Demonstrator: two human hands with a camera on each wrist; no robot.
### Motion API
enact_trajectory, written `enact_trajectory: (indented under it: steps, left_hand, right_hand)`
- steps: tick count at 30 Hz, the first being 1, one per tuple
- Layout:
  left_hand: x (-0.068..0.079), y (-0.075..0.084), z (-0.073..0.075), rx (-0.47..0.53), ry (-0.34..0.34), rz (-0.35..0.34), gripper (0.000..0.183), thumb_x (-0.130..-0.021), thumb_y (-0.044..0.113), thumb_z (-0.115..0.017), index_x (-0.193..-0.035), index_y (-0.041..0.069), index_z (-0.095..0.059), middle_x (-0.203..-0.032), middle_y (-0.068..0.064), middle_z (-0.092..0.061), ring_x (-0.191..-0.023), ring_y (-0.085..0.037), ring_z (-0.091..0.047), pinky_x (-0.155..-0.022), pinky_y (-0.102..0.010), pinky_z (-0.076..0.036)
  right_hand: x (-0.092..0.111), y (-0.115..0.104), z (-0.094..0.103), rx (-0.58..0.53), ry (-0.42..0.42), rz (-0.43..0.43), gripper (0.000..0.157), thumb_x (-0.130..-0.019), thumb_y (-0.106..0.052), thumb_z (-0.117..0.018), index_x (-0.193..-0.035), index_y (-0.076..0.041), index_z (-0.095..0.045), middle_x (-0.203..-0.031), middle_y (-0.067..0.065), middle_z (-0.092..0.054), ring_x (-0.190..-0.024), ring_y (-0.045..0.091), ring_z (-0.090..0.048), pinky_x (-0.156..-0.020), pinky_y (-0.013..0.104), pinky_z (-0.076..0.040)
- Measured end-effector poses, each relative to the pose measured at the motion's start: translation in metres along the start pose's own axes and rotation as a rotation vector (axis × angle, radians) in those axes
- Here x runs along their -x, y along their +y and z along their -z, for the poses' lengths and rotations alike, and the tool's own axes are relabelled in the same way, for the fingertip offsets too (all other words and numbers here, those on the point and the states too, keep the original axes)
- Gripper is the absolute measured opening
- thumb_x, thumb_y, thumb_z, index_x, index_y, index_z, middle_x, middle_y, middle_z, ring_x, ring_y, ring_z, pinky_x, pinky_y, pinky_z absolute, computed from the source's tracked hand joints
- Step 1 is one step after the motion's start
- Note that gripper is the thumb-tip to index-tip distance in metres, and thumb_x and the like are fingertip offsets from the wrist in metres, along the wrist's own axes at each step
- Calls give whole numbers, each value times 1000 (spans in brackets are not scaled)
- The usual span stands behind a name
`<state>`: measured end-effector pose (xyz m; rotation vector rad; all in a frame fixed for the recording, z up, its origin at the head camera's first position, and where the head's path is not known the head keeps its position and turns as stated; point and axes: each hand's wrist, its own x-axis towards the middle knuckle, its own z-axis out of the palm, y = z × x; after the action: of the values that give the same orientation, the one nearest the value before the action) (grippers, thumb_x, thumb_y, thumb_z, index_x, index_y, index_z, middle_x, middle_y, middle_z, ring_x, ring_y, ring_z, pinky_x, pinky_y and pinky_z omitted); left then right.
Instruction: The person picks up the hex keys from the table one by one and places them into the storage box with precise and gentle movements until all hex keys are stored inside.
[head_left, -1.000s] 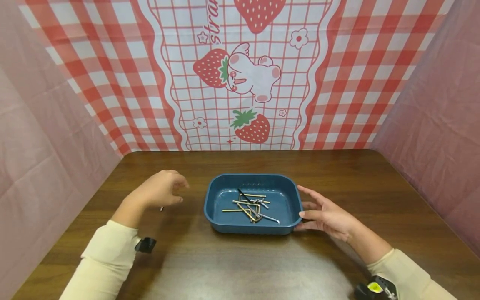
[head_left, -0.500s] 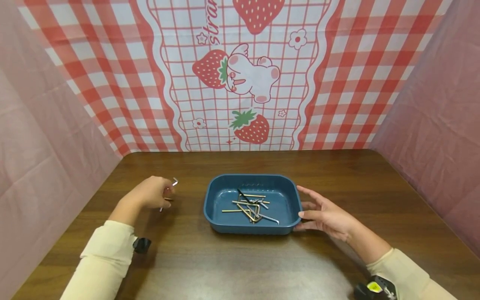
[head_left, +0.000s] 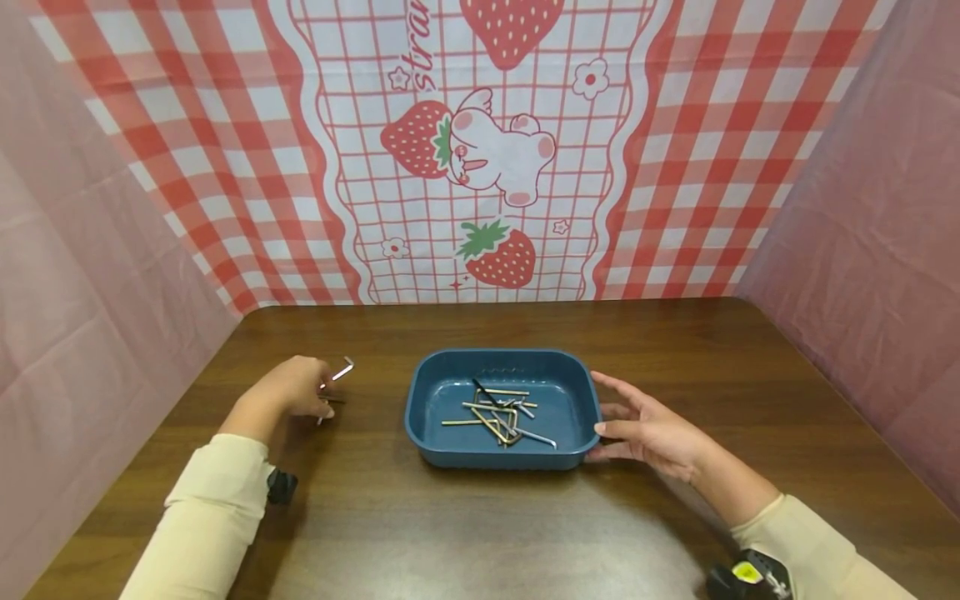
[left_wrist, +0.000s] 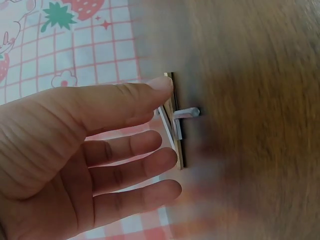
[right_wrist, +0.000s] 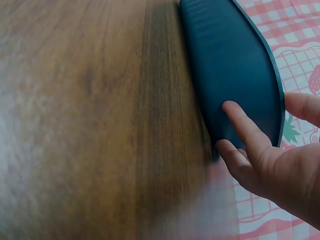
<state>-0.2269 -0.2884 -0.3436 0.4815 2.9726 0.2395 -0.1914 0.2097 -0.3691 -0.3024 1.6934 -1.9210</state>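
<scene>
In the head view, my left hand (head_left: 288,387) is low over the table's left side, among a few loose hex keys. A silver hex key (head_left: 342,369) shows beyond its fingertips. The left wrist view has a brass hex key (left_wrist: 179,150) by the thumb tip and a short silver hex key (left_wrist: 186,114) across it; the other fingers are loosely extended, and the index finger is mostly hidden. My right hand (head_left: 652,433) touches the right end wall of a blue tray (head_left: 502,458), its fingers spread outside. Inside the tray lies a tangled pile of hex keys (head_left: 502,417).
The brown wooden table (head_left: 480,533) reaches back to a red-and-white strawberry cloth (head_left: 480,167). Pink cloth walls (head_left: 97,250) enclose the left and right sides.
My left hand has come down and slightly left onto the loose hex keys, and more of the silver one now shows. The right hand has stayed against the tray.
</scene>
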Motion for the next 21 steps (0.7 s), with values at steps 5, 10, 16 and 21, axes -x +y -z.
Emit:
enact_trajectory:
  steps: [5, 10, 16, 21]
  left_hand:
    - [2, -3, -3, 16, 14, -13, 30, -62, 12, -86, -81, 2, -64, -69, 0, -57, -66, -18, -52, -64, -38, -49]
    - [2, -4, -6, 26, 12, -23, 28, -57, 1, -82, -78, 5, -64, -66, 1, -55, -63, -16, -51, -60, -32, -48]
    - [2, -1, -6, 28, -13, -17, 31, -55, -13, -67, -80, 5, -65, -70, -1, -57, -65, -16, -53, -56, -28, -49]
    - [4, 0, -7, 23, 3, -16, 26, -54, -9, -68, -75, 7, -62, -67, 1, -54, -64, -16, -51, -57, -30, -47]
  right_hand:
    - [0, -1, -1, 6, 0, -4, 87, -92, 0, -61, -157, -11, -4, -146, 41, -19, -108, 44, -59, -90, 59, -48]
    - [0, -1, 0, 9, -3, 0, 87, -92, 0, -61, -157, -11, -4, -146, 41, -19, -108, 44, -59, -90, 59, -48]
    - [0, 0, 1, 5, -7, 2, 87, -92, 0, -61, -157, -11, -4, -146, 41, -19, -109, 45, -58, -90, 59, -48]
    - [0, 0, 2, 3, -14, 5, 87, -92, 0, -61, -157, -11, -4, -146, 41, -19, -109, 45, -58, -90, 59, -48]
